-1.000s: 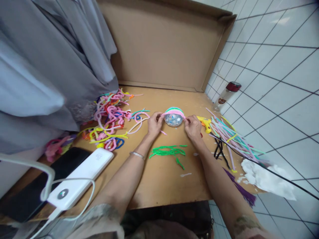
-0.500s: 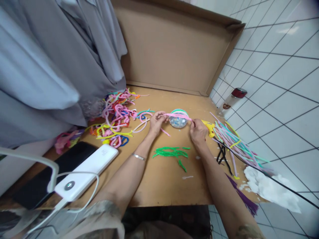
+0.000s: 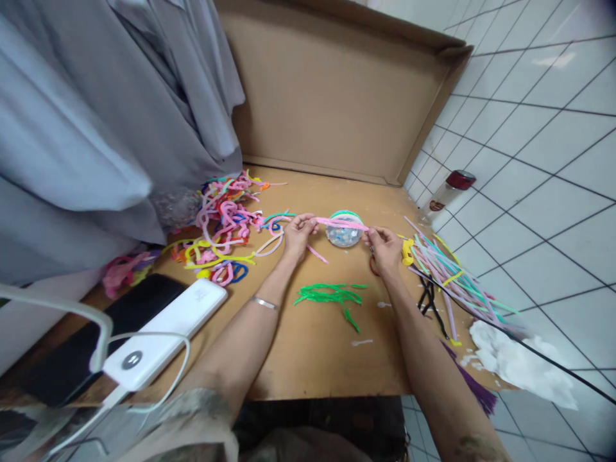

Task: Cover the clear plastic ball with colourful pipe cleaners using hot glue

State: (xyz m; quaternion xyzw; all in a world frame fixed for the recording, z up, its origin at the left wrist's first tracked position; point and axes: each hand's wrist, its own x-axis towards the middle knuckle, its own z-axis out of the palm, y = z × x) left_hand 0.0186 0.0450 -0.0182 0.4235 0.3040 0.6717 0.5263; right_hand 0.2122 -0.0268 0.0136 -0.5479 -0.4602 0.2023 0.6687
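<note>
Pink pipe cleaners are stretched side by side between my two hands. My left hand pinches their left ends, and my right hand is closed on the right ends. Behind the strands sits a round clear container with small bluish and white bits in it and a green rim. A loose pink pipe cleaner slants down beside my left fingers. Nearer to me lie several green pipe cleaner pieces. Red-handled scissors, or something like them, show only in part under my right hand.
A tangled heap of coloured pipe cleaners lies left. To the right are a yellow glue gun with a black cord, straight pipe cleaners, white stuffing and a jar. A white power bank lies front left; cardboard stands behind.
The pink pipe cleaners are still held between both hands. My left hand has shifted slightly left, and my right hand has turned a little, showing a reddish thing beneath it.
</note>
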